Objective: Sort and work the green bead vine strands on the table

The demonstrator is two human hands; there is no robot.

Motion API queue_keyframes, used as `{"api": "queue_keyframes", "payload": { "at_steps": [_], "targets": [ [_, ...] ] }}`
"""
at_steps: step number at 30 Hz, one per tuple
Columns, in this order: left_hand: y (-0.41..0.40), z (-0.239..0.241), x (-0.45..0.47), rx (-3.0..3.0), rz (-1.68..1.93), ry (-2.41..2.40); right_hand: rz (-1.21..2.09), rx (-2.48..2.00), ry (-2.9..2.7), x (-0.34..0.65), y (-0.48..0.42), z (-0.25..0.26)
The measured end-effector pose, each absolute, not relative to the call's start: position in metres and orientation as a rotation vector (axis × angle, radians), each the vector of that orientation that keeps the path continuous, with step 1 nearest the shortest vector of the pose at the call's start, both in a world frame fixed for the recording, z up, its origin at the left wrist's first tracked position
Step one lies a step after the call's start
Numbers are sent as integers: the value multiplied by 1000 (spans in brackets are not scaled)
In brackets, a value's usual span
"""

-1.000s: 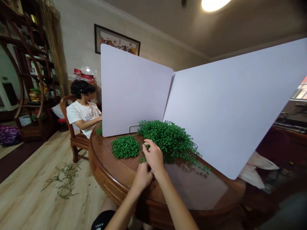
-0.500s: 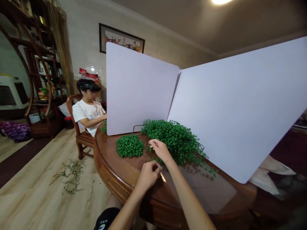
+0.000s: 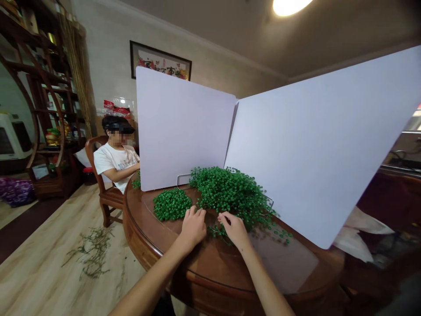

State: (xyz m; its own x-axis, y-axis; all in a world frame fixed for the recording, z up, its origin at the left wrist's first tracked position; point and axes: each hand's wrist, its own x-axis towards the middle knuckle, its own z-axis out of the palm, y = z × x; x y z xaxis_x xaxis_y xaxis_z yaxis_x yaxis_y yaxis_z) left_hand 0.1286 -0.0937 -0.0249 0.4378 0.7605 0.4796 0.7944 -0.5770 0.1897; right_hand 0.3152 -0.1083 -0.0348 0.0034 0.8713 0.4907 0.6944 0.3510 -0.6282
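My left hand [image 3: 194, 226] is beside the right edge of a small, low pile of green plastic flower heads [image 3: 173, 204]. Its fingers are curled downward, and whatever they hold is hidden. A short way to the right, my right hand [image 3: 234, 229] has thumb and forefinger pinched together, at the near edge of a large heap of green artificial sprigs [image 3: 228, 188]. What sits in that pinch is too small to make out. A loose green sprig [image 3: 215, 231] lies on the glass-topped table between the hands.
Two white boards [image 3: 184, 131] stand upright behind the heap, on wire feet [image 3: 182, 176]. Beyond the left board a person [image 3: 116, 153] in a white shirt sits on a wooden chair. Bare stems [image 3: 92, 252] litter the floor left of the round wooden table [image 3: 144, 239].
My left hand has moved forward and up toward the small pile. My right hand has drawn back and right, away from between the two piles. The view has shifted slightly.
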Motion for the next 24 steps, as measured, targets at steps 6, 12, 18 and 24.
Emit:
{"api": "queue_keyframes", "payload": {
  "at_steps": [6, 12, 18, 24],
  "targets": [
    [-78, -30, 120, -2556, -696, -1316, 241, -1416, -1738, 314, -111, -36],
    [-77, -35, 113, -2547, -764, -1335, 215, -1424, -1769, 315, -113, -38],
    [-79, -37, 113, -2479, -727, -1442, 192, -1429, -1751, 316, -113, -40],
    [-83, -34, 114, -2485, -815, -1353, 156, -1458, -1738, 313, -119, -34]
  ]
}}
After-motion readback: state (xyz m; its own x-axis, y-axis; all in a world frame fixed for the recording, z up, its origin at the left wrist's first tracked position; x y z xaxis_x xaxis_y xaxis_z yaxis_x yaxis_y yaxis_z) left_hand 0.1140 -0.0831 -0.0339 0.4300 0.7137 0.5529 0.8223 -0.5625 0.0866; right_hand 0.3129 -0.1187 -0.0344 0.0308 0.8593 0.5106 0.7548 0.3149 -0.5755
